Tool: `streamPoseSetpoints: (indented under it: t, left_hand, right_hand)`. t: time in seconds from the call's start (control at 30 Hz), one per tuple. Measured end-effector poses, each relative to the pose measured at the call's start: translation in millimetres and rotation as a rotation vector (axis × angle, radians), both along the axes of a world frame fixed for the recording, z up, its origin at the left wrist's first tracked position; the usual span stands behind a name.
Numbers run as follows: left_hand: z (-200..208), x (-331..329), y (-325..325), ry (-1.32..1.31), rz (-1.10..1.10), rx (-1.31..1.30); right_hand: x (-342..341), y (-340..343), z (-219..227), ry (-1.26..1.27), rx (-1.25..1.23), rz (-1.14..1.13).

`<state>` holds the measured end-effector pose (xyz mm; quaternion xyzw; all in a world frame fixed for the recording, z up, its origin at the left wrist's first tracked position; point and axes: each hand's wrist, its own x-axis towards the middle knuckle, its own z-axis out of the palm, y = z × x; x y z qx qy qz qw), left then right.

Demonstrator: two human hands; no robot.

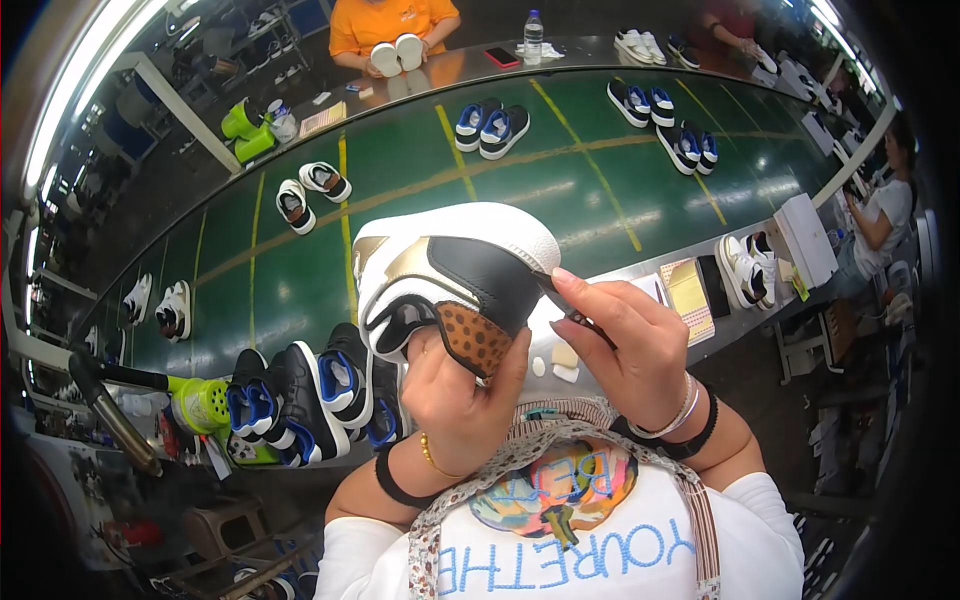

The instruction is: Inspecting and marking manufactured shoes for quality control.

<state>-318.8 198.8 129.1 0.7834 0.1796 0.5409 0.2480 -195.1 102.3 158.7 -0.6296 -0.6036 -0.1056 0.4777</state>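
A sneaker [478,262] in white, black and gold, with a spotted brown heel patch, is held up in front of me. My left hand [455,390] is closed on its heel, fingers reaching into the collar and thumb on the outside. Between the thumb and fingers of my right hand [640,345] is a thin dark pen-like tool [572,306]. Its tip meets the black side panel close to the white sole edge. Exactly what kind of tool it is, I cannot make out. Small pale eraser-like blocks [565,360] lie on the bench below my right hand.
Beyond the sneaker runs a green conveyor belt [400,165] with yellow lines, carrying several pairs of shoes. Black shoes with blue linings [320,395] crowd my left, beside a lime-green blower [200,403]. White shoes [745,272] and a yellow pad [687,295] sit right. Across, a co-worker in orange [385,25] holds shoes.
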Motion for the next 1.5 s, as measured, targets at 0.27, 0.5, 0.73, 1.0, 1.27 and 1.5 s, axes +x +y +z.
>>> streamPoseSetpoints:
  t: [0.27, 0.5, 0.73, 1.0, 1.27, 1.5]
  left_hand:
    - [-4, -8, 3, 0.03, 0.021, 0.074]
    - [0, -9, 3, 0.045, 0.042, 0.118]
    - [0, -12, 6, 0.045, 0.039, 0.149]
    - [-12, -17, 32, 0.114, -0.092, 0.068]
    - [-52, 26, 79, 0.797, -0.663, 0.225]
    - [-95, 36, 58, 1.075, -0.675, 0.38]
  right_hand:
    - [-11, 3, 1, 0.03, -0.048, -0.028]
    - [-19, 8, -4, 0.071, -0.047, -0.048]
    - [-25, 13, -10, 0.101, -0.002, -0.048]
    - [18, 20, -70, 0.418, -0.234, -0.334]
    - [99, -35, -272, 0.439, -0.843, -0.527]
    - [30, 9, -121, 0.116, -0.631, 0.257]
